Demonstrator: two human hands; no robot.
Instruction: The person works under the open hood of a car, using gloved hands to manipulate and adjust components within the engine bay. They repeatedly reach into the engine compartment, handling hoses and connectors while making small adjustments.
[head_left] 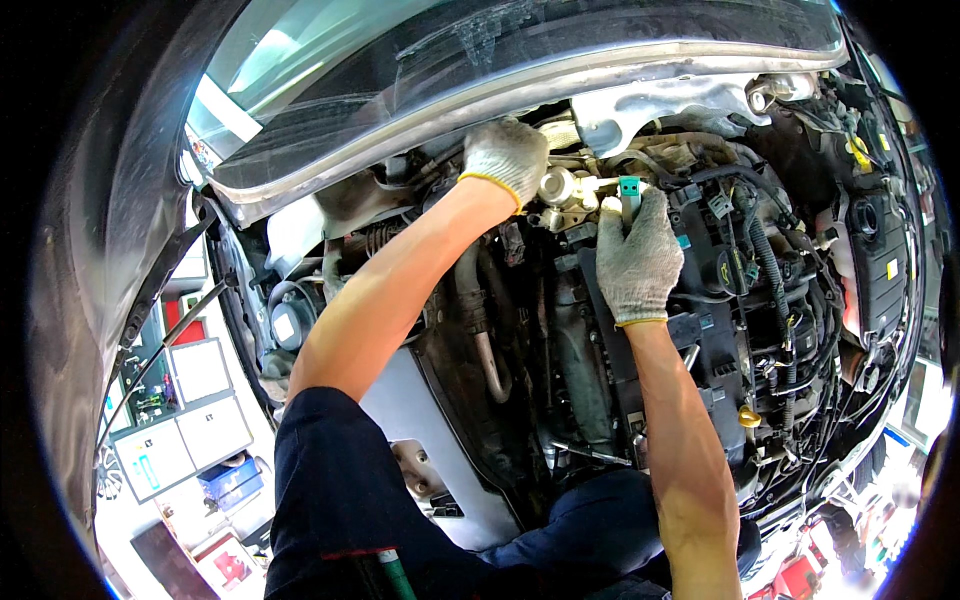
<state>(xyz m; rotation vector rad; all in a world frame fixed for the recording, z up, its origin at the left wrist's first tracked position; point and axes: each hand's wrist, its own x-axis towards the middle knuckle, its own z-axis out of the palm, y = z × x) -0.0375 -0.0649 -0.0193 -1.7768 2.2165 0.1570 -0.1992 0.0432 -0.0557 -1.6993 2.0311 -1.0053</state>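
Both my hands wear grey-white knitted work gloves and reach to the back of an open car engine bay. My left hand (507, 160) is bent down below the windscreen edge, beside a round pale metal fitting (558, 186); its fingers are hidden. Just right of that fitting, my right hand (640, 258) points away from me over the black engine cover (625, 350). Between its thumb and fingers is a narrow piece with a teal end (629, 188), whose kind I cannot make out. The fingers close around it.
Hoses and wiring (765, 260) crowd the right side. A yellow cap (748, 416) sits on the engine's near right. The windscreen's lower edge (400, 120) spans the back. At left are a thin rod (185, 325) and, beyond the car, a blue box (232, 483).
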